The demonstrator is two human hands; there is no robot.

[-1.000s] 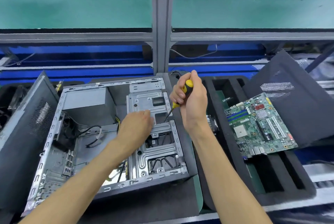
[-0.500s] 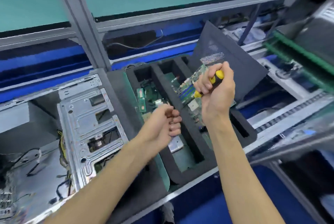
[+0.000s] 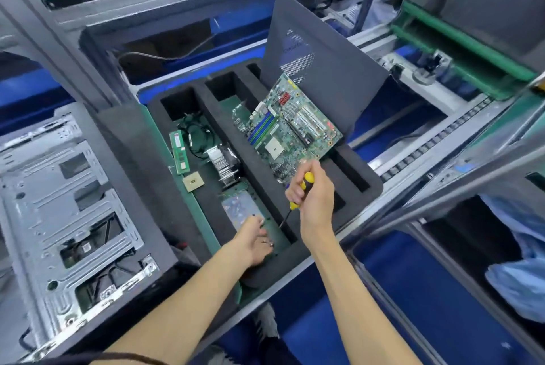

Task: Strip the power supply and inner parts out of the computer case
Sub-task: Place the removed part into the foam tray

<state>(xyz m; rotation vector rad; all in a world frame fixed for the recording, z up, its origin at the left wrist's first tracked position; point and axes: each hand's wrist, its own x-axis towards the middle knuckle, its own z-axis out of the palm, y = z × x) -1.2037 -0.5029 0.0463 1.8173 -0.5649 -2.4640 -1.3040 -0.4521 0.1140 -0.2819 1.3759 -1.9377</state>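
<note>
Foam tray (image 3: 224, 158), black, three long slots. Contents counted: one motherboard (image 3: 290, 132) propped across the slots, one RAM stick (image 3: 179, 152), one CPU (image 3: 193, 182), one heatsink (image 3: 223, 162).

Computer case (image 3: 59, 202) lies at far left.

Left hand (image 3: 254, 242) — fingers loosely spread over the nearest slot's floor, small screws (image 3: 269, 243) seemingly beneath.

Right hand (image 3: 309, 198) grips one screwdriver (image 3: 299, 192).

Risk: screws could scatter — or the tip gouge foam.

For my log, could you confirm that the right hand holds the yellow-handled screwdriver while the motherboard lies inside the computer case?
Not quite. The head view shows the right hand holding the screwdriver, but the motherboard rests across the black foam tray, not inside the computer case.
</note>
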